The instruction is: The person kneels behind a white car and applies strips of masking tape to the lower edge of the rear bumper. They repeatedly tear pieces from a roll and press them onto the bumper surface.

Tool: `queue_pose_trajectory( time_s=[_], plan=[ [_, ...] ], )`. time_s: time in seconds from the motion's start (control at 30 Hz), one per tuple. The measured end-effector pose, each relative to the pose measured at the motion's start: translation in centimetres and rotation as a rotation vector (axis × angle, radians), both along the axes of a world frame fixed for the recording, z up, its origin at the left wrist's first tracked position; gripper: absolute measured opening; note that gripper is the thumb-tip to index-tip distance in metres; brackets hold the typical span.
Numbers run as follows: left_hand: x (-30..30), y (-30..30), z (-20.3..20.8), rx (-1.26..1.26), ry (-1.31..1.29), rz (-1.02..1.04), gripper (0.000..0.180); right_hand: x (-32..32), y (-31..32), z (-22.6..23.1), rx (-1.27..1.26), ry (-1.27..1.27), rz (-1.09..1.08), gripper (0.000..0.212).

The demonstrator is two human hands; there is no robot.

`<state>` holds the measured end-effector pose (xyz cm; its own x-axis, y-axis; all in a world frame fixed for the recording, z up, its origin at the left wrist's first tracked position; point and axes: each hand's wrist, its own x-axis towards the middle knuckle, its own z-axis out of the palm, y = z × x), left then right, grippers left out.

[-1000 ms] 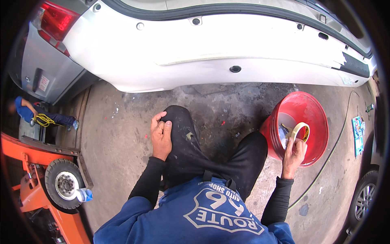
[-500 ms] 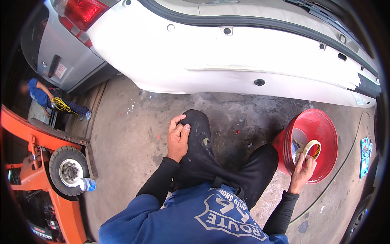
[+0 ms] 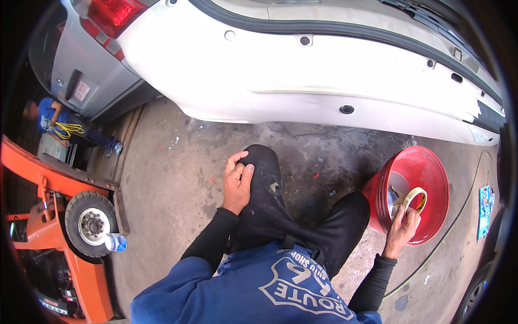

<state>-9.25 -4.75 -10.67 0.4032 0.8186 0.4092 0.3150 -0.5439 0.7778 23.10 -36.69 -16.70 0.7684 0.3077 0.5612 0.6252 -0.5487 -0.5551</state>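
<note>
Grips cream tape roll (image 3: 408,198) near its lower edge, thumb against fingers of right hand (image 3: 401,231), between 3 and 4 o'clock. Holds roll over mouth of red bucket (image 3: 435,211); can't tell if touching its inner wall. Rests left hand (image 3: 237,186) on black-clad left knee (image 3: 263,159), just off centre toward 7–8, fingers loosely curved, thumb slightly apart. Wears blue shirt (image 3: 232,286), black sleeves. Has bucket on stained concrete floor (image 3: 162,216), just beside right knee (image 3: 352,208). Faces white car body (image 3: 232,70) across 12, red tail light (image 3: 113,16) between 10 and 11, grey car (image 3: 97,70) at 10. Has turquoise case (image 3: 484,200) past bucket, 3–4; orange machine (image 3: 89,275) with dark wheel (image 3: 74,218) at 8–9; co-worker (image 3: 47,112) with yellow cable coil (image 3: 69,129) at 9.
</note>
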Motion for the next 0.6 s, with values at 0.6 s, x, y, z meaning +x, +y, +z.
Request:
queue_pose_trajectory(
  time_s=[0.6],
  plan=[
    [0.6,0.0,0.0,0.222,0.133,0.016,0.016,-0.3,0.4,2.0,0.22,0.022,0.031,0.015]
  ],
)
